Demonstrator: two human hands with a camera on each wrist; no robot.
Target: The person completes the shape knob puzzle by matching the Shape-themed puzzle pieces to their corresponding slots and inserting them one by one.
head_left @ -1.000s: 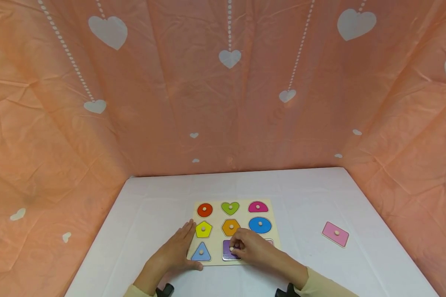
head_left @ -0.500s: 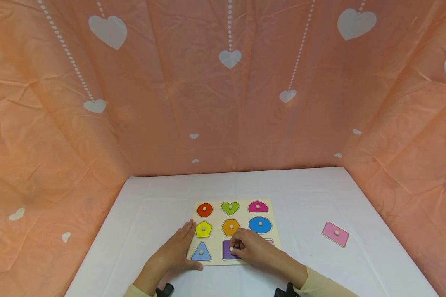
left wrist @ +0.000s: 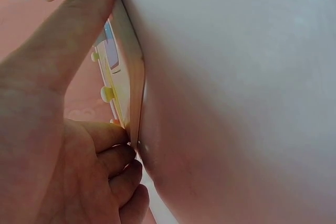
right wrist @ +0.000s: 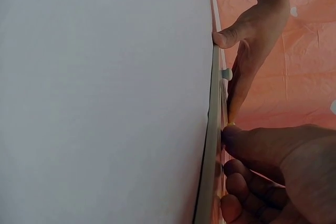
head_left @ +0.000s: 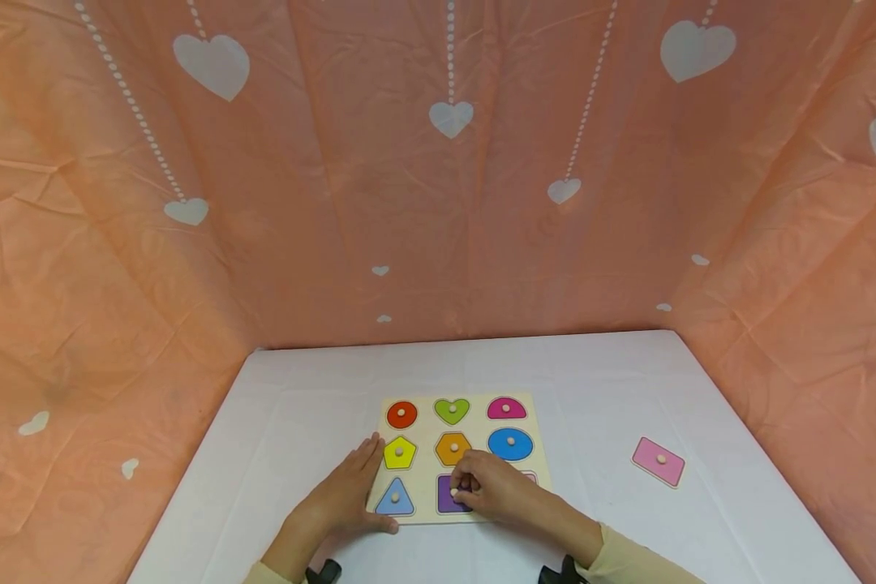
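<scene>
A wooden knobbed shape puzzle board (head_left: pixel 423 478) lies on the white table. My right hand (head_left: pixel 492 485) pinches the small knob of the purple square piece (head_left: pixel 445 495), which sits in the front middle of the board; its right part is hidden by the hand. At the front left corner my left hand (head_left: pixel 343 491) rests with straight fingers along the board's left edge and its thumb at the near edge. Beside it are the blue triangle piece (head_left: pixel 395 504) and the yellow pentagon piece (head_left: pixel 399 462). The left wrist view shows the fingertips touching the board's side (left wrist: pixel 137 77).
A pink rectangle piece (head_left: pixel 659 461) lies loose on the table (head_left: pixel 591 389) to the right. Behind the hands, the board holds an orange hexagon (head_left: pixel 448 440), a blue oval (head_left: pixel 496 444) and other shapes. Orange cloth (head_left: pixel 336 203) with hearts walls the table.
</scene>
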